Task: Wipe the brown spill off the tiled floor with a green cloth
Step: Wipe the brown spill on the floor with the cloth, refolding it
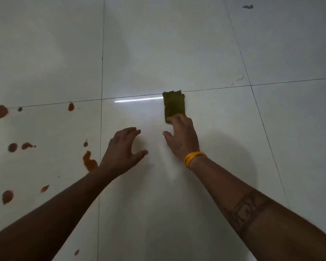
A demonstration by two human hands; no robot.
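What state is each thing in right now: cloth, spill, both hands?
green cloth: folded flat on the floor, its near end under the right hand's fingers.
brown spill: unwiped, scattered in drops and patches over the left tiles, apart from the cloth.
right hand: fingers rest on the cloth's near end, thumb spread.
left hand: open, fingers loosely curved, holds nothing.
tiled floor: glossy, bare around the cloth.
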